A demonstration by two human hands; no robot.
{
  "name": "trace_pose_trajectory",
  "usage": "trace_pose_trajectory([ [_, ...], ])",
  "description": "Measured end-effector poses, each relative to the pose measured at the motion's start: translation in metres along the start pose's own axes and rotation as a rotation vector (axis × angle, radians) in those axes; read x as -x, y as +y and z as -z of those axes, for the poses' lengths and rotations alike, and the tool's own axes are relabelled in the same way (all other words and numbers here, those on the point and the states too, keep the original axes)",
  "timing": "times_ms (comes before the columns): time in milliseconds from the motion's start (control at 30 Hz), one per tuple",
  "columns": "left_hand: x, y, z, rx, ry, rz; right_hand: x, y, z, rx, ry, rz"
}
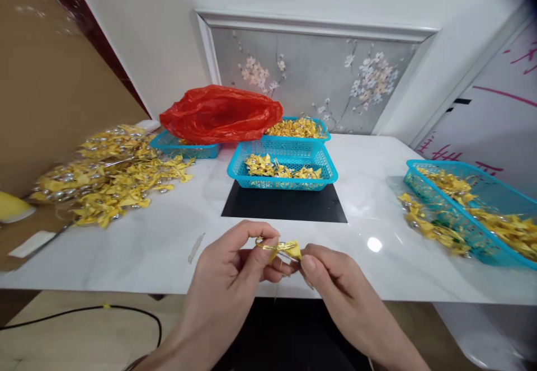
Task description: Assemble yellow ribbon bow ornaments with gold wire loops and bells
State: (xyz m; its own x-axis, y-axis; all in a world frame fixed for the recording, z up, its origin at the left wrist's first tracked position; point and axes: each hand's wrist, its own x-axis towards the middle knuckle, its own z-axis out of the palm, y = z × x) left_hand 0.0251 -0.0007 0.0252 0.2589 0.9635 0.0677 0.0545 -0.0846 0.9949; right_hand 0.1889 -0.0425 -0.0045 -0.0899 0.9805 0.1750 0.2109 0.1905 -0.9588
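Note:
Between my two hands, just above the table's front edge, is a small yellow ribbon bow with a loop of gold cord. My left hand pinches the cord loop and one side of the bow between thumb and fingers. The thumb and index finger of my right hand close on the bow's other end. A thin greyish piece shows under the bow, too small to name. Beyond my hands, a blue plastic basket holding more yellow bows stands partly on a black mat.
At left lies a large heap of yellow bows with silver beads. A red plastic bag covers part of a blue basket. Another filled basket stands behind. On the right, bows lie beside a larger blue basket on the white table.

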Motion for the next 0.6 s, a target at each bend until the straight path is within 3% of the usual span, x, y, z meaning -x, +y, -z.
trace_pose_trajectory([
  [333,-0.002,0.001,0.002,-0.059,0.042,0.044,0.008,0.004,0.013,0.084,-0.035,-0.019],
  [600,-0.003,0.001,-0.003,-0.022,0.017,0.005,0.003,0.004,0.007,0.04,-0.052,-0.022],
])
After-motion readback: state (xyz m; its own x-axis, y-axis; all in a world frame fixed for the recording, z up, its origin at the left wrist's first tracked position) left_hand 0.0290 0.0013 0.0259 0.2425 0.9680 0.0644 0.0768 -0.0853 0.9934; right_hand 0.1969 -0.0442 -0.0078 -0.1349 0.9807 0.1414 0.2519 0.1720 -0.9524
